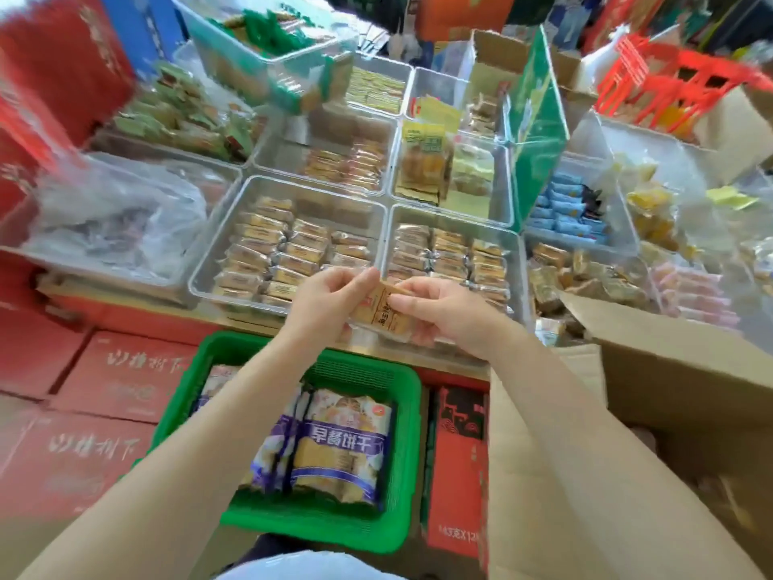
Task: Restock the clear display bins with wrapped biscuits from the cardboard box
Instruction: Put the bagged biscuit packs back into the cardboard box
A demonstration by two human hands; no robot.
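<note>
A wrapped biscuit pack (378, 311), tan with dark print, is held between both hands just in front of the clear bins. My left hand (330, 305) pinches its upper left end. My right hand (439, 313) grips its right side, thumb on top. Right behind them stand two clear display bins: the left bin (200, 278) and the right bin (516, 261), both holding rows of the same wrapped biscuits. The open cardboard box (677, 370) stands at my right; its inside is mostly hidden by its flap.
A green plastic basket (412, 416) with purple biscuit bags sits below my arms. Red cartons (125, 378) are stacked at the lower left. More clear bins of snacks fill the display behind, with a green divider sign (539, 119) and a crumpled plastic bag (108, 219).
</note>
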